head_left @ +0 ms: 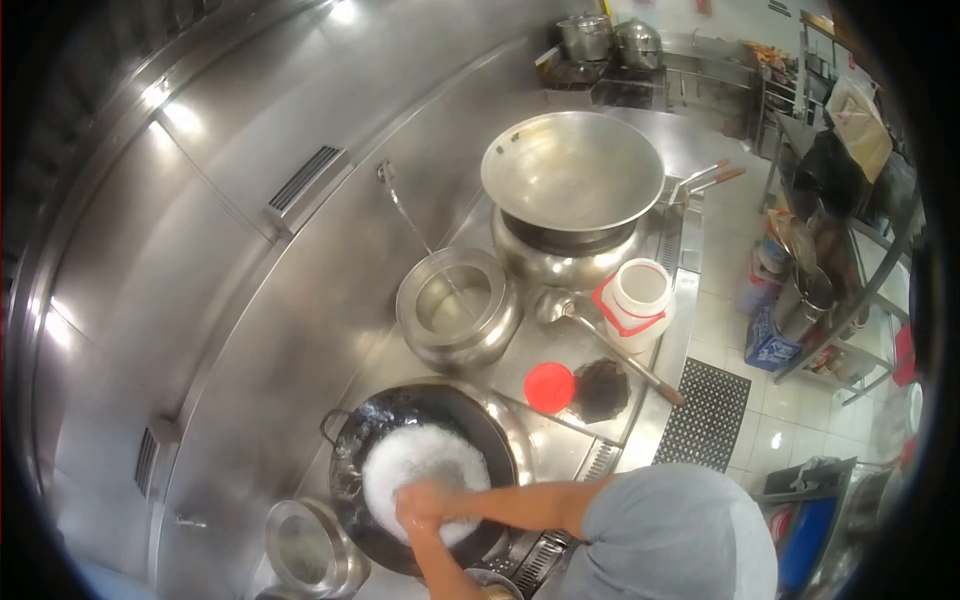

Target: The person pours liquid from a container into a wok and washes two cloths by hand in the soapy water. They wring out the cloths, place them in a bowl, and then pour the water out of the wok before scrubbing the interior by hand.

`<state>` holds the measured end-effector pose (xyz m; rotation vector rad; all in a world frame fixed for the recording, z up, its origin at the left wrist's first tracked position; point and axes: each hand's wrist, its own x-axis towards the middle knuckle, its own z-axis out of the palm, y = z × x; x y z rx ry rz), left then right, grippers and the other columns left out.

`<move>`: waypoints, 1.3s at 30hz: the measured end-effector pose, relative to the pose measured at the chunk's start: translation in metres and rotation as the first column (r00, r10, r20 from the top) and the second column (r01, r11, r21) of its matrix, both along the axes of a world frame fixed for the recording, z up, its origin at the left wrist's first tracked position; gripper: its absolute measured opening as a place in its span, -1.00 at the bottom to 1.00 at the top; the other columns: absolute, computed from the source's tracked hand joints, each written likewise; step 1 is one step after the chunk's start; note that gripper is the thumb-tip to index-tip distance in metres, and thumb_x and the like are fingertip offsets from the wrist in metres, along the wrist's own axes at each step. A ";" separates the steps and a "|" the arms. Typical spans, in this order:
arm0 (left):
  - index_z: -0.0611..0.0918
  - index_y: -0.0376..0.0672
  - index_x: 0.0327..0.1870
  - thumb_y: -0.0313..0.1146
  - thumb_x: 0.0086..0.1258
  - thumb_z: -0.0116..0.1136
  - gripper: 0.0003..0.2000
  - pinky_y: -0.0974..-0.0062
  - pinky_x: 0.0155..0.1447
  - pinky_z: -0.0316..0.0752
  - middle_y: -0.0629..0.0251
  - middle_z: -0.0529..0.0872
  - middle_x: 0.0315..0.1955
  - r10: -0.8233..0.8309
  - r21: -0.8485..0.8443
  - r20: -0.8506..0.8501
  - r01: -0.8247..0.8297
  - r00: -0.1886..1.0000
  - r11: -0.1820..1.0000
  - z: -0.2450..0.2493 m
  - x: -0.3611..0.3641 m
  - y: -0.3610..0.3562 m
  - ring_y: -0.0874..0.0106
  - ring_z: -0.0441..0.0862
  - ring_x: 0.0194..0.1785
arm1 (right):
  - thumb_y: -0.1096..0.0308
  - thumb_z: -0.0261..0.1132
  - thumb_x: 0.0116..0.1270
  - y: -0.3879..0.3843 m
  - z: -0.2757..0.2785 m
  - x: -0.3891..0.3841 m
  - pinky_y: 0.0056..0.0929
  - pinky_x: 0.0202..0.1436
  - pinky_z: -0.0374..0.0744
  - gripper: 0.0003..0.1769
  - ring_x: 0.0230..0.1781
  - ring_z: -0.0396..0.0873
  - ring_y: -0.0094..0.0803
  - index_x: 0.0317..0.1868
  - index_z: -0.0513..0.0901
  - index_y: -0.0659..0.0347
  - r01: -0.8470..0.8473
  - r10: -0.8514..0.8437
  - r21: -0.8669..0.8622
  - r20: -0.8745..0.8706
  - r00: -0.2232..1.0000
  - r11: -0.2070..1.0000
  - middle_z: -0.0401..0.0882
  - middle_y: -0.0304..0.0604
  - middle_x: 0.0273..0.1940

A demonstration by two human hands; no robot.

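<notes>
A dark wok (490, 425) with a loop handle sits on the steel stove. In it lies a round, fluffy white mass (410, 452), whose kind I cannot make out. Over the lower part of this mass my two hands come together. My left hand (418, 503), reaching up from the bottom edge, looks closed; what it grips, if anything, is hidden. My right hand (452, 493), coming in from the grey sleeve (670, 530), is smeared by motion against the white mass, with its fingers not distinct.
Behind the wok, water runs from a tap (385, 172) into a steel pot (420, 320). Beyond stands a large pale wok (570, 170). A ladle (625, 352), a white tub (642, 290), a red lid (549, 387) and a dark cloth-like lump (600, 390) occupy the counter. Another pot (305, 545) sits lower left.
</notes>
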<state>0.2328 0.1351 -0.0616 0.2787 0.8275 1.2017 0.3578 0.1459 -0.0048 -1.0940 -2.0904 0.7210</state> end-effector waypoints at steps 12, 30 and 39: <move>0.47 -0.18 0.17 -0.04 0.52 -0.20 -0.57 0.15 0.21 0.41 0.16 0.60 0.05 0.098 -0.095 -0.202 -0.119 0.974 0.988 -0.022 -0.007 -0.005 0.19 0.54 0.15 | 0.01 0.10 0.30 -0.026 -0.009 -0.017 -0.03 -0.13 0.56 -0.54 -0.20 0.62 0.08 -0.37 0.70 0.25 -0.057 0.063 0.082 -0.062 0.996 0.995 0.64 0.14 -0.30; 0.47 -0.26 0.13 -0.09 0.50 -0.07 -0.59 0.37 0.14 0.49 0.10 0.60 0.01 0.197 0.282 -0.549 -0.042 0.812 0.958 0.091 -0.001 -0.032 0.22 0.58 0.03 | -0.09 0.18 0.29 0.054 0.000 0.061 -0.21 -0.11 0.53 -0.50 -0.27 0.62 -0.12 -0.21 0.67 0.26 -0.465 0.407 -0.380 -0.226 0.885 0.800 0.67 0.07 -0.26; 0.50 -0.14 0.11 -0.18 0.46 -0.08 -0.68 0.30 0.10 0.47 0.17 0.63 -0.07 -0.011 0.004 -0.297 0.012 0.955 1.000 -0.023 0.006 0.001 0.25 0.58 0.01 | 0.07 0.14 0.28 -0.020 0.012 -0.007 -0.06 -0.08 0.51 -0.63 -0.37 0.63 -0.09 -0.44 0.68 0.17 -0.161 0.155 0.093 0.064 0.986 0.983 0.67 -0.02 -0.39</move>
